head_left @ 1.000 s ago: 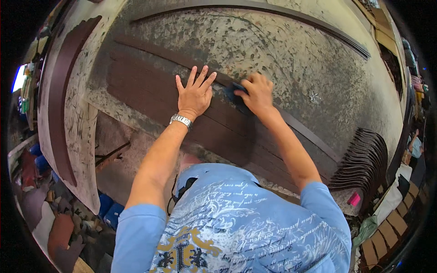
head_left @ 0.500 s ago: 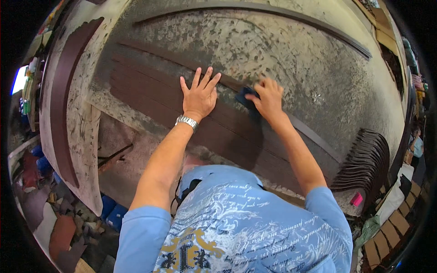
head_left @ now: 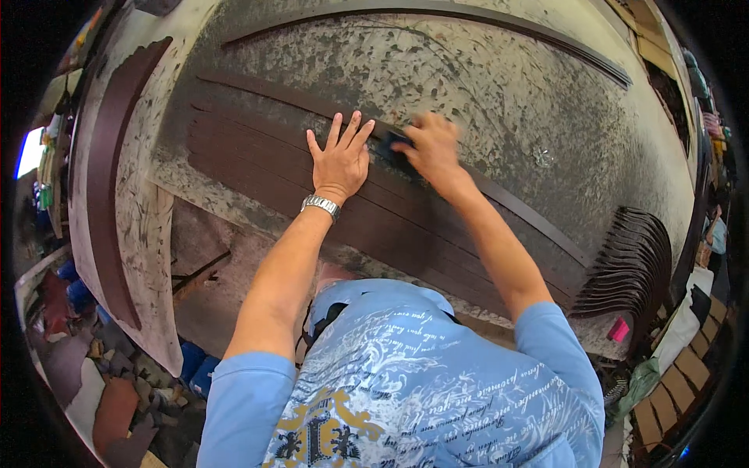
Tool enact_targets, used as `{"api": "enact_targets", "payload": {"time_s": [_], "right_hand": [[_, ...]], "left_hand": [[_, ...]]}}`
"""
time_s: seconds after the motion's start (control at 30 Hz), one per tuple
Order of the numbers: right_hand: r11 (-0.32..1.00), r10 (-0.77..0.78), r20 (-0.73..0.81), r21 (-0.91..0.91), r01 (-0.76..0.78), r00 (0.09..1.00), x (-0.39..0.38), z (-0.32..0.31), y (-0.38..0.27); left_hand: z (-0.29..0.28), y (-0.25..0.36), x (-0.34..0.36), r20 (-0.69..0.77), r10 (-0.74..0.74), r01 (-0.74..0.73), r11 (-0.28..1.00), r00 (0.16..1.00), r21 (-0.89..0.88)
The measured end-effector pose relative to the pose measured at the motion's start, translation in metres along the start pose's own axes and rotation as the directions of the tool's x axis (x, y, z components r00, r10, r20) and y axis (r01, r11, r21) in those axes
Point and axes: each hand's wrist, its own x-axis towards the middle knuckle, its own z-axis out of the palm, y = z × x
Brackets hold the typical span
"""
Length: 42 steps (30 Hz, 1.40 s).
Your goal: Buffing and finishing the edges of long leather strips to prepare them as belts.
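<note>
My left hand lies flat with its fingers spread, palm down on dark brown strips that lie side by side on the worktable. Its fingertips reach a separate long, narrow brown strip along their far edge. Just right of those fingers, my right hand is closed around a small dark blue pad, slightly blurred by motion. The pad rests on or against the narrow strip; whether it is folded cloth or a block I cannot tell.
The worktable is stained with dark smears. More long strips lie along its far edge, and a wide brown piece at its left. Several curved dark strips are fanned out at the right, near a pink scrap. Scraps litter the lower left.
My right hand has slid left and slightly away from me along the narrow strip with the dark blue pad, closer to my left hand. The left hand stays nearly in place.
</note>
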Motion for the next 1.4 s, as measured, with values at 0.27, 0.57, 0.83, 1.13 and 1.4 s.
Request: {"api": "enact_targets", "payload": {"time_s": [0.27,0.57,0.83,1.13,1.4], "right_hand": [[0.996,0.078,0.121,-0.046,-0.073,0.99,-0.046,-0.032,0.026],[0.999,0.001,0.041,0.036,-0.003,0.999,0.007,0.011,0.001],[0.997,0.038,0.085,-0.075,-0.031,0.996,-0.023,-0.016,0.019],[0.999,0.031,0.126,-0.043,-0.026,0.992,-0.036,-0.034,0.022],[0.998,-0.046,-0.005,0.051,0.046,0.999,0.014,0.009,-0.005]], "left_hand": [[0.005,-0.01,-0.011,0.016,-0.055,0.055,0.997,0.998,-0.05],[0.006,-0.006,-0.004,-0.01,-0.036,0.036,0.999,0.999,-0.016],[0.004,-0.004,-0.003,-0.019,-0.04,0.04,0.998,0.999,-0.039],[0.004,-0.005,-0.013,-0.003,-0.051,0.051,0.998,0.999,-0.04],[0.005,-0.008,-0.005,-0.011,-0.037,0.036,0.999,0.999,-0.04]]}}
